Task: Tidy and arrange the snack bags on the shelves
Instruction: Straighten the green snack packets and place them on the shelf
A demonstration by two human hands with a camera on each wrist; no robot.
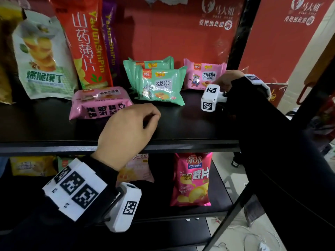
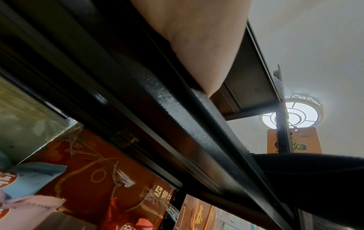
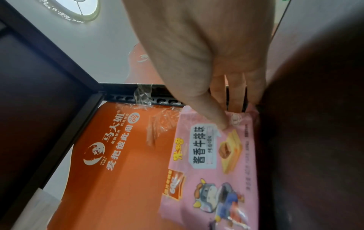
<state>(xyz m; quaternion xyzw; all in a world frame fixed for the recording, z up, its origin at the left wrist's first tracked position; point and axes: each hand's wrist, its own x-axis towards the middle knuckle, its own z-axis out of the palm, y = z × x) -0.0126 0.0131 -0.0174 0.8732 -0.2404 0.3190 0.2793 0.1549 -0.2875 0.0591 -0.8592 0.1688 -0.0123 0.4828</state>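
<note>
Two pink snack packs sit on the upper shelf [image 1: 181, 127]; the right hand [image 1: 223, 79] pinches the upright pink pack [image 1: 203, 76] at centre right — light, crinkly, slippery film, best held by its sealed edge. Left hand [image 1: 126, 131], lower centre, rests loosely curled, holding nothing.

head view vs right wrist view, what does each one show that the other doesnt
Only the head view shows the left hand resting loosely curled on the shelf, the green snack bags, the pink bag lying flat and the chips bag below. Only the right wrist view shows the thumb pinching the bag's top edge, and a ceiling lamp. Both show the right hand on the upright pink bag before the red backdrop.
</note>
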